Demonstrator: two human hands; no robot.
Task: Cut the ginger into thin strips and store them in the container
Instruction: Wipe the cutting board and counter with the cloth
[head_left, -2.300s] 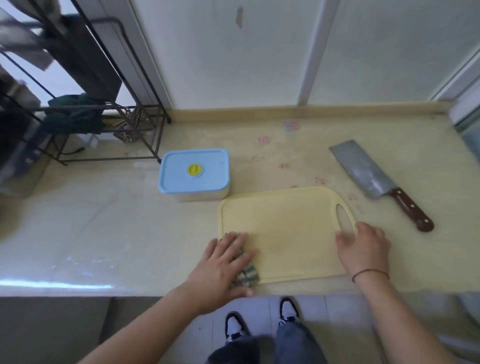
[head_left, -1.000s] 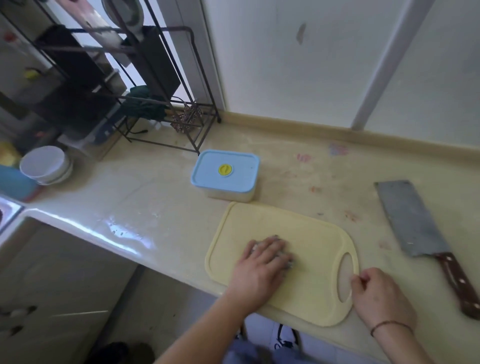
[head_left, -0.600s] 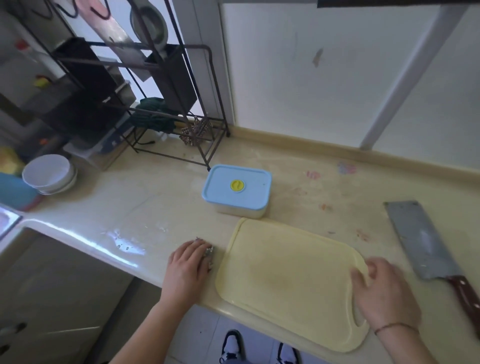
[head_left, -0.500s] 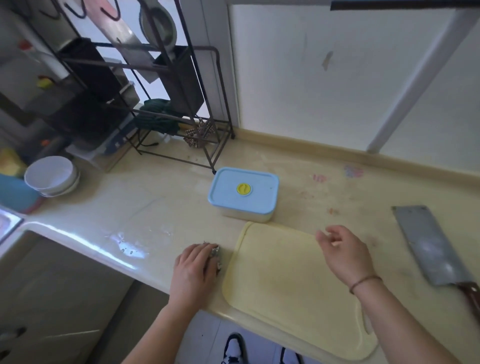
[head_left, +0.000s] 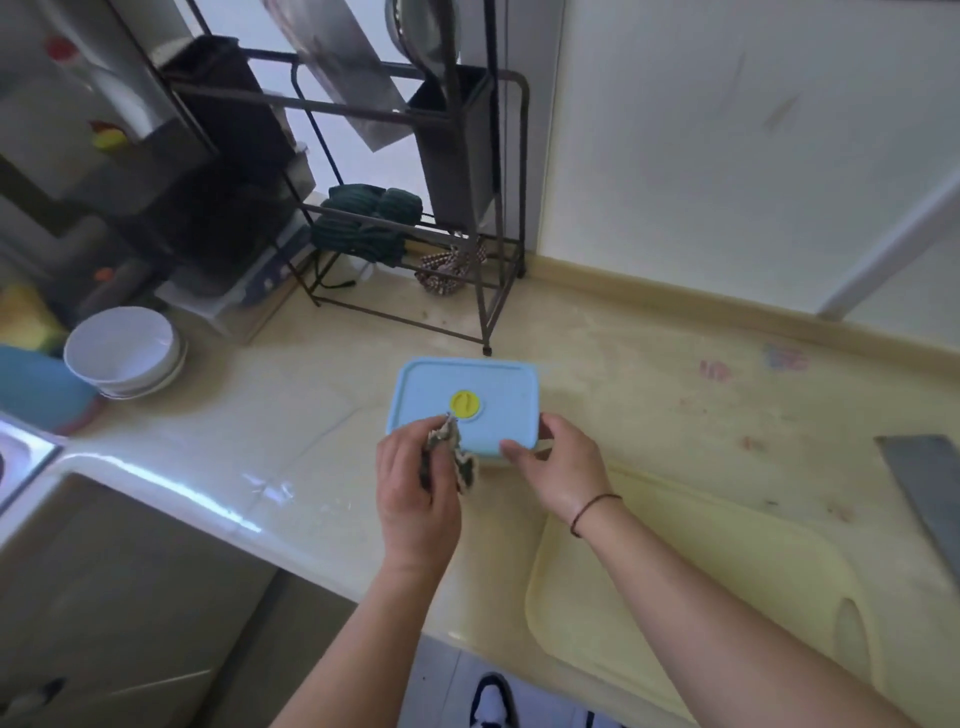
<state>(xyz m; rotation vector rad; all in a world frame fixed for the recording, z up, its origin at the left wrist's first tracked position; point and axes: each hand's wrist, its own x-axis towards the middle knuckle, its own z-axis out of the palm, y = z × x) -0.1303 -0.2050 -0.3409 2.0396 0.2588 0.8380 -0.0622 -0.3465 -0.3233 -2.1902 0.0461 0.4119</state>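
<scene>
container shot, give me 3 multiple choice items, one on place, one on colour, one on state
1. Where is the cutting board relative to the container?
A. near side, to the right
B. behind it
C. on top of it

2. What colour is the knob on the lid?
A. red
B. yellow
C. black

3. What is the left hand doing?
A. lying flat and empty
B. holding the cleaver
C. holding a cloth

Answers: 1 A, the board lies nearer the person, rightward. 2 B, it shows yellow on the blue lid. 3 C, fingers curl round the cloth, while the right hand grips the container.
</scene>
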